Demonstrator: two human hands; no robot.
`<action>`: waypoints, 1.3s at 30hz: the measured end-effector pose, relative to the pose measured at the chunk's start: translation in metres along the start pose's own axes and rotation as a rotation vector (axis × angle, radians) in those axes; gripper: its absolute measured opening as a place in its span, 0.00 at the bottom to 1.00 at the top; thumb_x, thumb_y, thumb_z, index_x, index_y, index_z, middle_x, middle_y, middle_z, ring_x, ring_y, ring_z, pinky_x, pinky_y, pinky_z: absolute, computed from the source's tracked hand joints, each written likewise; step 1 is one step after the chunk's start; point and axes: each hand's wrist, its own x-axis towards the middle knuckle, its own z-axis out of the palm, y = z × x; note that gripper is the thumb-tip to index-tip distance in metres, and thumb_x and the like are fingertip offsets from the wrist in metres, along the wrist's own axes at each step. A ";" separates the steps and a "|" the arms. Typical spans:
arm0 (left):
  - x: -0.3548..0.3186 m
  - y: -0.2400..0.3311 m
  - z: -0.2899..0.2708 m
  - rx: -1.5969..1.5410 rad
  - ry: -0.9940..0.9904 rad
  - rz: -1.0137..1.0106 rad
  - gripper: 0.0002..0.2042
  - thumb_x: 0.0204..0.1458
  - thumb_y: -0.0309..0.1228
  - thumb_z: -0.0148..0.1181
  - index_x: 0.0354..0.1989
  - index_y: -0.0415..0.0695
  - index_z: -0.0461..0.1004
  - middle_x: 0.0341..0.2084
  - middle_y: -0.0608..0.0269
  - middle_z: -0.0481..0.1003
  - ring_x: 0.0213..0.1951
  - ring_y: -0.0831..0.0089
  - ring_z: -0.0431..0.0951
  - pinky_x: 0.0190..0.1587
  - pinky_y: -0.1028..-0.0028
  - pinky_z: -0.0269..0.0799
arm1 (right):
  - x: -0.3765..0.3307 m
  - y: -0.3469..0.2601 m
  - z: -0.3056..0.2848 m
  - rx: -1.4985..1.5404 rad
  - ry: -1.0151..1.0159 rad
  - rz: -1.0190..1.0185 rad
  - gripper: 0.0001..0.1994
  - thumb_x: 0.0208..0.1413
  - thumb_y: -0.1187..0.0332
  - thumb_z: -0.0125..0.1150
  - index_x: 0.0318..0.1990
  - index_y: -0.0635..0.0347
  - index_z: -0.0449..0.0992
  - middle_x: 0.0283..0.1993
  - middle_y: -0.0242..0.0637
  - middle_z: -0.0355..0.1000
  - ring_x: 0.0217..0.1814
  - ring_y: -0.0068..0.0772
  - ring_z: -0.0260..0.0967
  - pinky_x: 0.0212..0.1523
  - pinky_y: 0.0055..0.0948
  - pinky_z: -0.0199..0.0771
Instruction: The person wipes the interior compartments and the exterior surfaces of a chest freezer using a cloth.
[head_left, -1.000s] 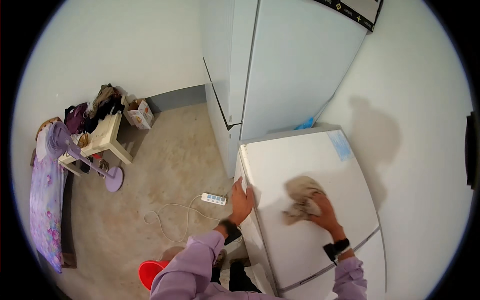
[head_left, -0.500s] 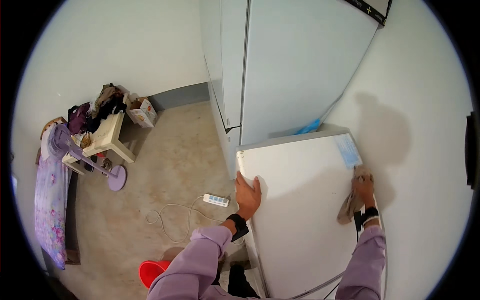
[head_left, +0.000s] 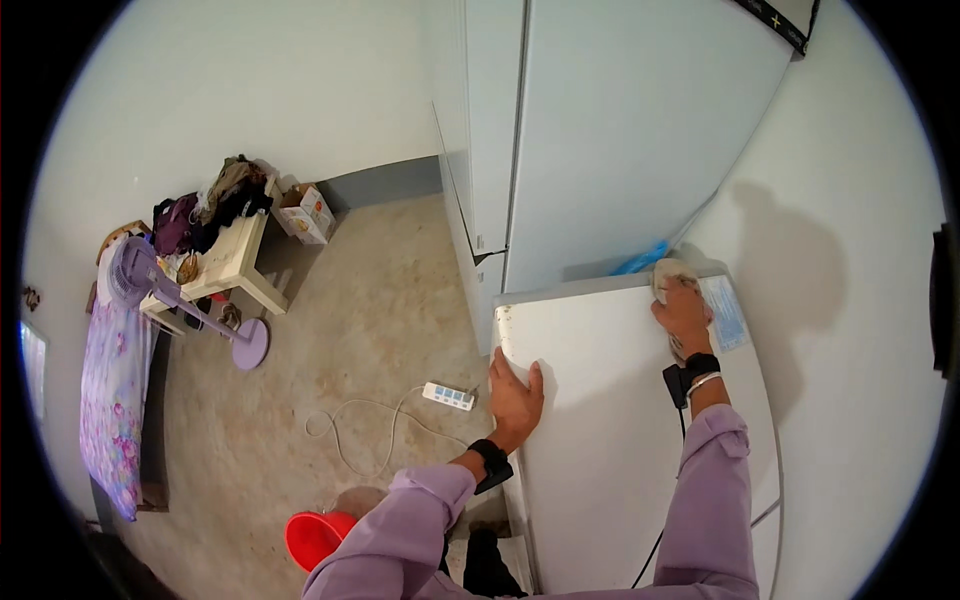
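Head view: we look down on a low white cabinet (head_left: 620,420) standing against the wall beside a tall white refrigerator (head_left: 600,140). Our right hand (head_left: 683,312) lies at the far right corner of the cabinet top, fingers closed over a crumpled beige cloth (head_left: 668,272) and pressing it to the surface. A pale blue printed sheet (head_left: 724,312) lies just beside that hand, touching the cabinet top. A blue object (head_left: 640,260) shows in the gap between cabinet and refrigerator; we cannot tell what it is. Our left hand (head_left: 515,392) rests on the near left edge of the cabinet top, palm down, fingers together over the rim, holding nothing else. Both wrists carry dark bands, and both sleeves are lilac. On the floor to the left lie a white power strip (head_left: 447,396) with its looped cord, a red bucket (head_left: 315,538) near our feet, a lilac standing fan (head_left: 180,305), and a small wooden table (head_left: 230,262) heaped with clothes.
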 end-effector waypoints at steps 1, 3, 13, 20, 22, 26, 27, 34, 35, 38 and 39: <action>0.001 0.000 0.001 -0.009 -0.015 0.001 0.34 0.55 0.41 0.51 0.60 0.27 0.47 0.52 0.33 0.59 0.51 0.41 0.65 0.51 0.57 0.65 | 0.002 -0.004 0.002 -0.009 -0.011 -0.022 0.24 0.42 0.62 0.62 0.47 0.64 0.69 0.43 0.55 0.72 0.49 0.51 0.69 0.49 0.46 0.67; 0.001 0.001 0.000 -0.016 0.001 0.002 0.34 0.55 0.41 0.51 0.60 0.27 0.47 0.52 0.32 0.59 0.51 0.41 0.65 0.51 0.57 0.64 | -0.003 -0.016 0.009 0.005 0.008 -0.061 0.23 0.42 0.63 0.61 0.47 0.63 0.69 0.42 0.54 0.72 0.48 0.51 0.69 0.49 0.45 0.68; 0.000 0.000 0.005 -0.001 0.034 0.014 0.31 0.55 0.39 0.52 0.61 0.32 0.49 0.49 0.34 0.61 0.48 0.40 0.67 0.48 0.56 0.66 | -0.048 -0.185 0.026 0.190 0.103 -0.463 0.19 0.41 0.66 0.60 0.42 0.64 0.71 0.40 0.49 0.71 0.49 0.47 0.66 0.49 0.44 0.63; 0.010 -0.048 0.017 -0.079 -0.076 0.144 0.33 0.51 0.34 0.54 0.62 0.36 0.48 0.52 0.36 0.60 0.48 0.41 0.66 0.49 0.56 0.65 | -0.053 -0.247 0.037 0.369 -0.021 -0.637 0.16 0.42 0.64 0.55 0.38 0.62 0.74 0.39 0.49 0.72 0.50 0.46 0.66 0.56 0.43 0.58; 0.014 -0.066 0.019 -0.044 -0.185 0.174 0.34 0.50 0.35 0.55 0.62 0.34 0.47 0.52 0.36 0.60 0.50 0.41 0.65 0.50 0.56 0.65 | -0.061 -0.254 0.046 0.371 0.049 -0.703 0.14 0.41 0.64 0.55 0.36 0.62 0.74 0.40 0.48 0.72 0.50 0.46 0.66 0.58 0.43 0.57; 0.005 -0.031 0.015 0.035 0.027 0.165 0.33 0.52 0.37 0.53 0.61 0.32 0.47 0.51 0.36 0.61 0.51 0.41 0.65 0.50 0.56 0.65 | -0.054 -0.212 0.053 0.555 0.054 -0.515 0.12 0.45 0.63 0.57 0.35 0.60 0.72 0.40 0.45 0.72 0.48 0.46 0.66 0.57 0.45 0.57; 0.008 -0.023 -0.003 0.028 0.022 0.066 0.32 0.55 0.40 0.51 0.60 0.31 0.48 0.51 0.36 0.61 0.51 0.41 0.65 0.50 0.55 0.64 | -0.058 -0.210 0.034 0.387 0.005 -0.389 0.12 0.45 0.64 0.58 0.36 0.60 0.71 0.40 0.44 0.71 0.48 0.47 0.66 0.55 0.47 0.58; 0.005 -0.005 0.000 0.047 -0.020 0.025 0.31 0.56 0.43 0.49 0.60 0.32 0.50 0.51 0.37 0.62 0.50 0.43 0.66 0.49 0.55 0.66 | -0.116 -0.013 0.009 0.227 0.306 -0.017 0.07 0.38 0.71 0.57 0.27 0.64 0.72 0.32 0.46 0.72 0.40 0.51 0.68 0.43 0.46 0.67; 0.009 -0.014 -0.008 0.068 -0.009 0.007 0.31 0.56 0.43 0.49 0.60 0.32 0.50 0.51 0.37 0.62 0.50 0.43 0.66 0.49 0.55 0.66 | -0.137 -0.014 0.002 0.313 0.432 0.051 0.05 0.37 0.74 0.55 0.24 0.67 0.71 0.28 0.49 0.71 0.36 0.52 0.68 0.39 0.46 0.67; 0.005 -0.008 0.001 0.074 0.040 0.035 0.30 0.56 0.42 0.49 0.59 0.31 0.50 0.51 0.38 0.62 0.50 0.44 0.67 0.48 0.55 0.67 | -0.228 0.056 -0.017 0.043 0.262 0.424 0.11 0.42 0.72 0.56 0.36 0.63 0.73 0.40 0.50 0.72 0.45 0.52 0.67 0.47 0.44 0.66; 0.002 -0.002 0.003 0.054 0.038 0.050 0.30 0.56 0.42 0.48 0.59 0.31 0.51 0.51 0.38 0.62 0.50 0.43 0.67 0.48 0.55 0.67 | -0.266 0.078 -0.017 0.049 0.441 0.365 0.12 0.43 0.71 0.55 0.38 0.62 0.73 0.42 0.50 0.71 0.47 0.52 0.67 0.47 0.43 0.66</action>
